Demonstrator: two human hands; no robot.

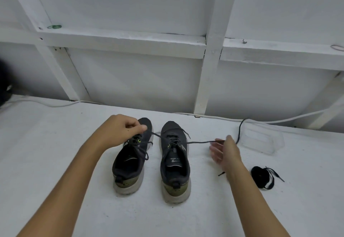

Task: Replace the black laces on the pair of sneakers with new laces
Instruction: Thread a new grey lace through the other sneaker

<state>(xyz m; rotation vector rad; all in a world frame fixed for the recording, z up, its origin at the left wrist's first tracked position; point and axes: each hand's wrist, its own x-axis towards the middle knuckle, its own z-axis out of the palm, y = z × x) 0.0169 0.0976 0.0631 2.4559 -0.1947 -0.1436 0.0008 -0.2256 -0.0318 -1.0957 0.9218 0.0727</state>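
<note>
A black lace (201, 141) runs taut across the far part of the tabletop (55, 143), from my left hand (121, 130) over to my right hand (223, 153). My left grip is pinched on one end of it, thumb against curled fingers, just above the toe of the left sneaker (130, 162). My right fingers lie straight and loose with the lace passing across them; I do not see them curled round it, so I call that grip released, the lace only resting on it. Past my right hand the lace rises and bends down over the wall of a clear tub (260, 140) at the far right.

The right sneaker (175, 162) stands just beside the left one, both heels near me and toes far. Each still shows dark lacing through its eyelets, with loose ends trailing, so I judge the job early: at best one lace is being drawn out or threaded, and I cannot tell whether the one in my hands is old or new. Most of the unlacing and all of the final tying look to be left.

A coiled black lace bundle (262, 177) lies on the tabletop to the near right, well apart from the shoes, and a short dark lace tip (221, 173) shows by my right wrist.

The tub is see-through and seems to hold nothing but the end of the lace dipping into it, though its inside is faint. A white cable (214, 116) runs along the far edge by the wall.
</note>
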